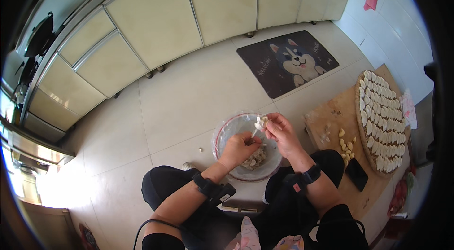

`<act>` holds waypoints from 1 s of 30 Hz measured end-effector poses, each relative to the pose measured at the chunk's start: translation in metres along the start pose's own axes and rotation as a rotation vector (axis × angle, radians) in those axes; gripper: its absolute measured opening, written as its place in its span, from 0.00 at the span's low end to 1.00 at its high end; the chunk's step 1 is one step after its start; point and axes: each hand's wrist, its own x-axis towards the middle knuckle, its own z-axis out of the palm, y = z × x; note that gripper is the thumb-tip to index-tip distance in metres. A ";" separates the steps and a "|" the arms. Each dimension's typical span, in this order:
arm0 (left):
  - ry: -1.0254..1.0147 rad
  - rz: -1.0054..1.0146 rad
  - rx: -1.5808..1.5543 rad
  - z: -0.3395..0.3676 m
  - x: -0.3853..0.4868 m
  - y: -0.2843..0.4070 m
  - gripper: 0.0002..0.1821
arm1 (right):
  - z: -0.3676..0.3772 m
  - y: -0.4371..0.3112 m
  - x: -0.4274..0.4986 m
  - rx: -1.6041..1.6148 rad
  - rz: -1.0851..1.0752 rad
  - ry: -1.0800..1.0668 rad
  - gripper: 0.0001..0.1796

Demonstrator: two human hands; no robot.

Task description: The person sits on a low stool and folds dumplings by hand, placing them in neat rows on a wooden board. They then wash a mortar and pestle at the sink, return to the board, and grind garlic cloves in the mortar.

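My right hand point(282, 136) holds a partly peeled garlic bulb point(261, 122) between thumb and fingers, above the far side of a bin. Just below and to the left, my left hand point(238, 150) pinches what looks like a strip of garlic skin point(254, 133); its fingertips are partly hidden. Both hands are over the round bin point(217, 143), which has a reddish rim and a clear plastic liner. Loose garlic skins point(256, 159) lie in a heap inside it. Peeled garlic cloves point(349, 146) sit on the wooden board to the right.
On the wooden board point(326, 115) stand a round woven tray of dumplings point(383, 122) and a dark phone point(356, 174). A dog-patterned mat point(262, 76) lies on the tiled floor before cream cabinets point(149, 19). A small garlic piece point(200, 149) is on the floor.
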 end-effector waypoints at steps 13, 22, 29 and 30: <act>0.142 -0.088 -0.711 0.000 0.003 -0.003 0.11 | -0.002 0.008 -0.001 -0.511 0.016 -0.077 0.10; 0.285 0.285 0.307 0.004 -0.003 -0.006 0.16 | -0.013 0.000 0.003 -0.849 -0.120 -0.113 0.06; 0.319 0.454 0.133 0.006 0.000 -0.007 0.15 | -0.014 0.002 0.000 -0.532 0.111 -0.127 0.06; 0.337 0.496 0.140 0.005 0.000 -0.008 0.15 | -0.014 0.001 0.000 -0.591 0.153 -0.110 0.06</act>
